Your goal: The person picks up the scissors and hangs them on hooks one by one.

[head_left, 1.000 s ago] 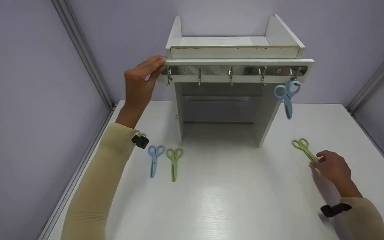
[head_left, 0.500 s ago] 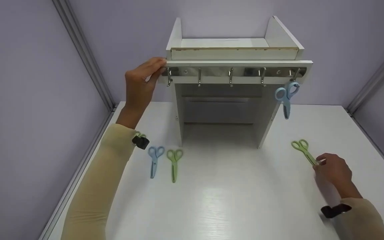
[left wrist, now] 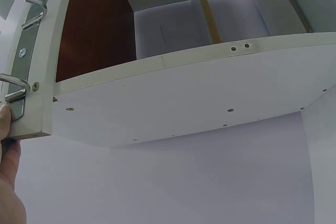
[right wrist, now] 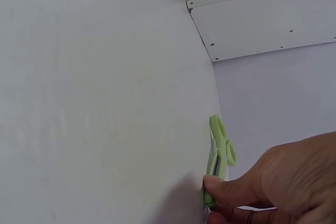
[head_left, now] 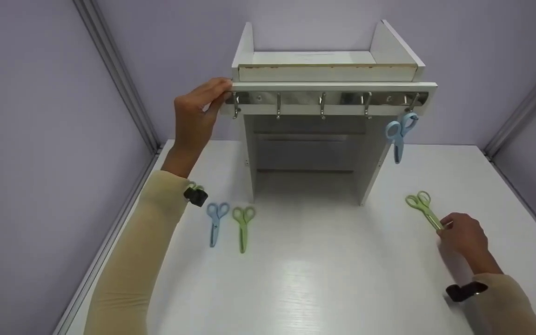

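Observation:
My left hand [head_left: 200, 111] grips the left end of the white shelf unit [head_left: 328, 74], at its metal hook rail [head_left: 324, 98]; the left wrist view shows fingers [left wrist: 5, 116] against that end. A blue pair of scissors [head_left: 399, 132] hangs from the rightmost hook. My right hand [head_left: 463, 232] pinches the blade end of a green pair of scissors [head_left: 424, 208] that lies on the white table [head_left: 305, 279]; in the right wrist view the fingertips [right wrist: 215, 187] close on the green scissors [right wrist: 220, 150].
A blue pair of scissors [head_left: 215, 222] and a green pair [head_left: 243, 227] lie side by side on the table's left, by my left forearm. Purple walls close in the table on three sides.
My right hand's fingers have closed on the blade end of the green scissors on the right. The hanging blue scissors have swung slightly. My left hand has stayed on the shelf.

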